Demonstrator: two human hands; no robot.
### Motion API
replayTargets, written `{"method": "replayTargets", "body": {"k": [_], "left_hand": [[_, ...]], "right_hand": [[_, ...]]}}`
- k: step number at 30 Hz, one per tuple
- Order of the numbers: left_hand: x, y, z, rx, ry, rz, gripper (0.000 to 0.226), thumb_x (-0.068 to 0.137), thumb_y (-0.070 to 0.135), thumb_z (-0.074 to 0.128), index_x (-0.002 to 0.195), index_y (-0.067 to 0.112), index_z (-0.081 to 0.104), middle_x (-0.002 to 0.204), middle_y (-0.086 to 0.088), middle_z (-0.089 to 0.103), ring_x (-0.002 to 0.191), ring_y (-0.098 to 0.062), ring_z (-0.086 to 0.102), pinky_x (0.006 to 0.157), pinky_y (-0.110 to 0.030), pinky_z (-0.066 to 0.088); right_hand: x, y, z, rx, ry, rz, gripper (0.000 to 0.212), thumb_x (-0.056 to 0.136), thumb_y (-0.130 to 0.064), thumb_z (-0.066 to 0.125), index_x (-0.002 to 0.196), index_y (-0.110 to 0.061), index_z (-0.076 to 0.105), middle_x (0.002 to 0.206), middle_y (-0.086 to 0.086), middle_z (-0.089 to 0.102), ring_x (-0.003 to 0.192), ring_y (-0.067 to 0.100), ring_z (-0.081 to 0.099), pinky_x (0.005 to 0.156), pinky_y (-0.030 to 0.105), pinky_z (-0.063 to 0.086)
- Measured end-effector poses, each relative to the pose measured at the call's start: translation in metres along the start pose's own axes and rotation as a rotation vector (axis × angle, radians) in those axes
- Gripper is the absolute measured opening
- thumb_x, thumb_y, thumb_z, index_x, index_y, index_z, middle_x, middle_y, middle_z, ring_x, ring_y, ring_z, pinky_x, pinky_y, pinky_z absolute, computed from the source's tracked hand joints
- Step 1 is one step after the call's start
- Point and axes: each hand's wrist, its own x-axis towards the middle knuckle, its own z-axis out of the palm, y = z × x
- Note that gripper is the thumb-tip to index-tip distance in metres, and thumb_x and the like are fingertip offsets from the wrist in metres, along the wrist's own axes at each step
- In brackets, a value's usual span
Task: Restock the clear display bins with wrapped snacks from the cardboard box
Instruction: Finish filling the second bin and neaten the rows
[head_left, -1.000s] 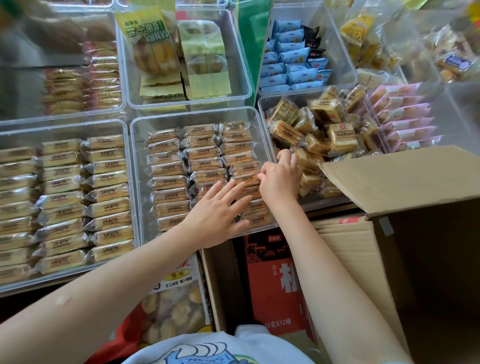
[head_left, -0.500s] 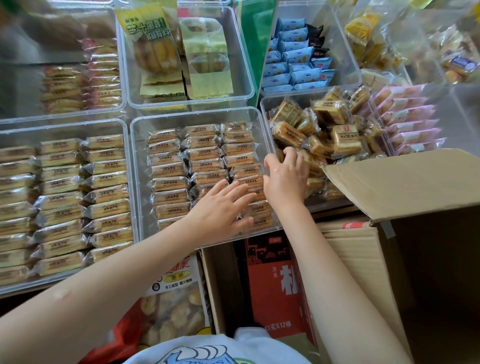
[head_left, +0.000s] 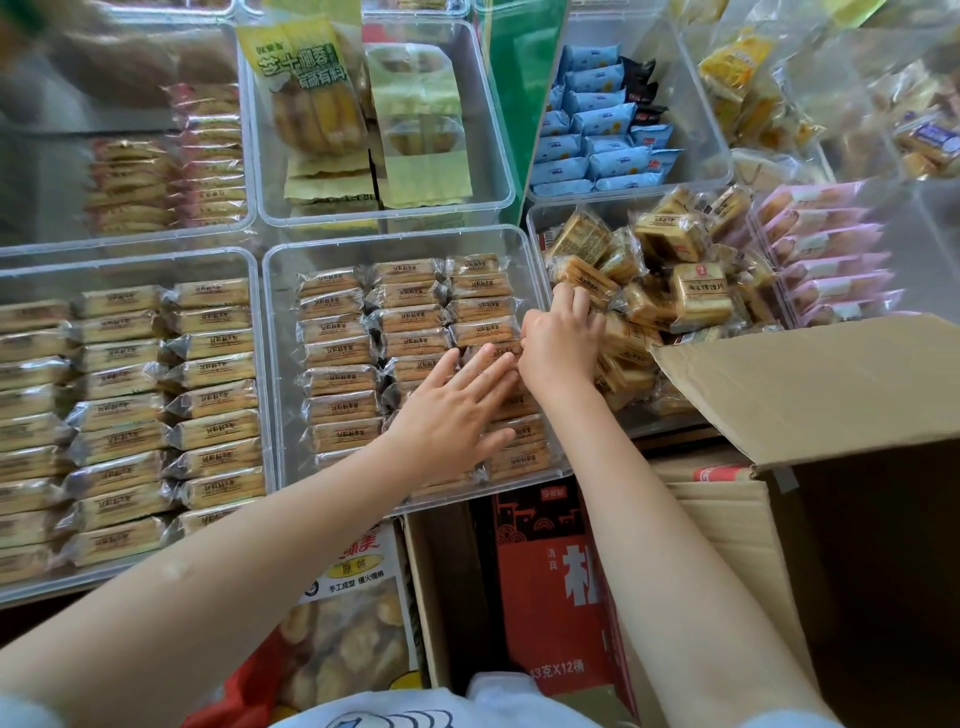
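Head view: the left hand (head_left: 453, 410) lies flat, fingers straight, pressing glossy crinkled snacks (head_left: 410, 317) in the clear hard bin (head_left: 280, 364). Bars lie long axis left-right, in 3 columns. Just right, the right hand (head_left: 562, 344) curls at the bin wall; cannot tell what it grasps. Matte box (head_left: 810, 384) further right.

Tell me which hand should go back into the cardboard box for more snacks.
Right, probably. The right hand is nearest the open cardboard box, at the middle bin's right edge. The left hand lies flat on that bin's packets, steadying them.
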Motion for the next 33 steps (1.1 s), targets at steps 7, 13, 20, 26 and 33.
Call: {"method": "replayTargets", "body": {"k": [7, 13, 20, 26, 33], "left_hand": [[0.01, 0.005, -0.002, -0.004, 0.005, -0.026, 0.074, 0.102, 0.061, 0.017, 0.162, 0.019, 0.009, 0.169, -0.005, -0.007, 0.154, -0.024, -0.015, 0.124, -0.046, -0.011], [0.014, -0.009, -0.004, -0.195, -0.046, 0.035, 0.075, 0.103, 0.063, 0.026, 0.162, 0.021, 0.008, 0.169, 0.0, 0.001, 0.155, -0.018, -0.01, 0.123, -0.036, -0.01], [0.006, -0.02, 0.003, -0.071, 0.116, -0.12, 0.08, 0.098, 0.063, 0.006, 0.161, 0.015, 0.01, 0.169, -0.007, 0.002, 0.154, -0.024, -0.011, 0.125, -0.045, -0.008], [0.008, -0.031, 0.007, -0.012, 0.064, -0.144, 0.085, 0.093, 0.066, -0.004, 0.161, 0.016, 0.004, 0.169, -0.005, -0.002, 0.153, -0.022, -0.017, 0.125, -0.047, -0.01], [0.009, -0.027, 0.004, -0.051, 0.101, -0.129, 0.082, 0.095, 0.067, -0.001, 0.161, 0.018, 0.0, 0.167, 0.0, -0.006, 0.152, -0.021, -0.02, 0.125, -0.048, -0.009]], "right_hand": [[-0.006, 0.0, -0.003, 0.013, 0.163, 0.002, 0.017, 0.096, -0.013, 0.056, 0.093, -0.009, 0.072, 0.14, 0.017, 0.049, 0.131, 0.038, 0.038, 0.102, 0.054, 0.037], [-0.004, 0.004, 0.006, -0.031, 0.117, -0.029, 0.012, 0.096, -0.017, 0.058, 0.095, -0.014, 0.07, 0.147, 0.018, 0.045, 0.14, 0.037, 0.032, 0.107, 0.054, 0.034], [0.009, 0.003, 0.008, 0.089, 0.169, 0.024, 0.028, 0.098, -0.034, 0.051, 0.101, -0.016, 0.072, 0.13, 0.013, 0.05, 0.117, 0.03, 0.043, 0.095, 0.047, 0.043], [0.011, -0.009, 0.013, 0.04, 0.176, 0.074, 0.021, 0.097, -0.032, 0.06, 0.097, -0.016, 0.072, 0.142, 0.014, 0.044, 0.123, 0.031, 0.04, 0.095, 0.044, 0.039], [0.01, 0.002, 0.027, 0.035, 0.439, -0.011, 0.011, 0.089, -0.018, 0.072, 0.081, -0.011, 0.073, 0.123, 0.011, 0.059, 0.113, 0.028, 0.048, 0.087, 0.041, 0.038]]}}
